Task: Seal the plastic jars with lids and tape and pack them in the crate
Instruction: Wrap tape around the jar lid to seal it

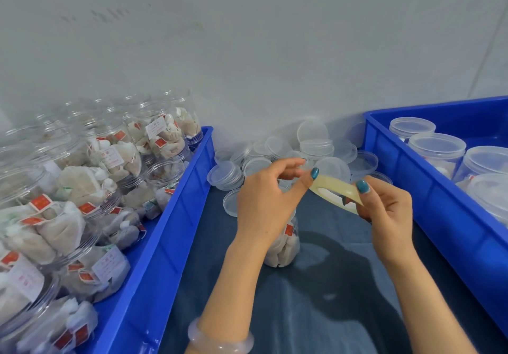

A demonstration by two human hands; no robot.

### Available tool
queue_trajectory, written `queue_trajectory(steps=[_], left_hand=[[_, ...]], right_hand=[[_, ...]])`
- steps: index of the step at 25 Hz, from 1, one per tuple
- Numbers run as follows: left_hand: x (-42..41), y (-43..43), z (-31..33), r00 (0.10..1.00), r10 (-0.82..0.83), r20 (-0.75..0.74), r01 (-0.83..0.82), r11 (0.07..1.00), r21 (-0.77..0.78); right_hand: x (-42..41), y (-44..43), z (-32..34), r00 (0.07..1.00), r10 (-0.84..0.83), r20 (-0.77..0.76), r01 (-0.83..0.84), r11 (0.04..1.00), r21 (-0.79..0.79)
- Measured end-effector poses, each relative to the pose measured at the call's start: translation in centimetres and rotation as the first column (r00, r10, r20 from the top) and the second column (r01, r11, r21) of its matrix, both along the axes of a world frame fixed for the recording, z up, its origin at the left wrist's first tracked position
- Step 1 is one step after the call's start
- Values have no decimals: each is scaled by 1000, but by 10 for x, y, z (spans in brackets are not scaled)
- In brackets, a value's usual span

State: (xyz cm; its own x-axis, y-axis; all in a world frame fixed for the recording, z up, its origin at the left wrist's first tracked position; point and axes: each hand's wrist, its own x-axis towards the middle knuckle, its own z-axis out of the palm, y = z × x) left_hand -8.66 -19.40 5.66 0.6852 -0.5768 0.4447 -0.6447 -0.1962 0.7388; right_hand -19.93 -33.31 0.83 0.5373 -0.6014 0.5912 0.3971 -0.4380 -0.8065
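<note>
Tape roll [334, 192] is gripped by right hand [387, 210]; left hand [264, 202], at nine o'clock, pinches its edge.

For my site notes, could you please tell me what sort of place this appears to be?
Probably a small packing bench in a workshop: a blue crate of open jars stuffed with sachets, a heap of loose lids, lidded jars in a second crate, and a roll of tape.
</note>
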Motion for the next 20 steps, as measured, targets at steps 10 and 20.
queue_trajectory(steps=[10, 20], left_hand=[[-19, 37, -9, 958, 213, 192, -159, 952, -263], [-31, 75, -76, 944, 251, -215, -314, 887, -339]], right_hand=[[5, 0, -12, 729, -602, -326, 320, 721, -615], [15, 12, -18, 766, -580, -278, 241, 659, -713]])
